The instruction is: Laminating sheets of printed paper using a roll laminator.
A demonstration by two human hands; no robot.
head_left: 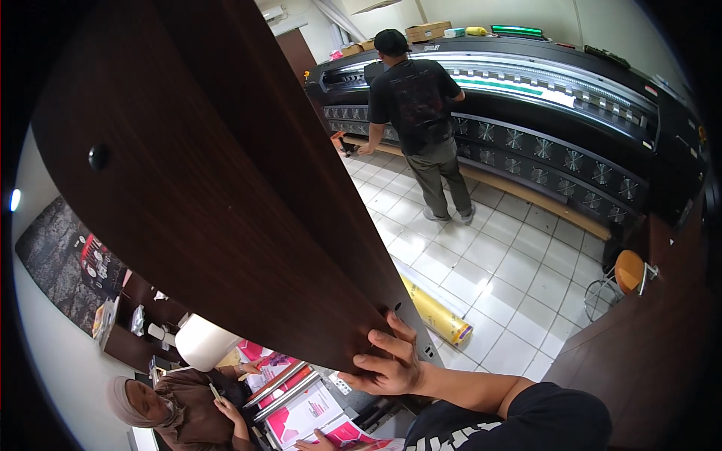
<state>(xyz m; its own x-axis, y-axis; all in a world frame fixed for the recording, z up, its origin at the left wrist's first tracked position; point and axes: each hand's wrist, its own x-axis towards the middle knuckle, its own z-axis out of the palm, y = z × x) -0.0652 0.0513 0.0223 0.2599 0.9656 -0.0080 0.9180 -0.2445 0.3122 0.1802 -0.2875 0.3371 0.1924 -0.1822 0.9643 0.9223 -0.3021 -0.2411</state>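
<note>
My right hand (387,364) comes in on a bare forearm below a black sleeve. Its fingers are spread, with the fingertips resting against the lower end of a large dark brown wooden panel (226,173) that slants across the view. At the bottom edge only part of my left hand (317,442) shows, fingers stretched out over a pink and white printed sheet (304,413). Silver and red rollers (282,395) lie across the prints just beyond it. The rest of that hand is cut off by the picture's edge.
A seated person (180,406) in brown holds a slim object at lower left, beside a white cylinder (207,343). Another person (417,113) in black stands at a long wide-format printer (556,98). A yellow roll (440,312) lies on the tiled floor (496,293); a stool (630,272) stands right.
</note>
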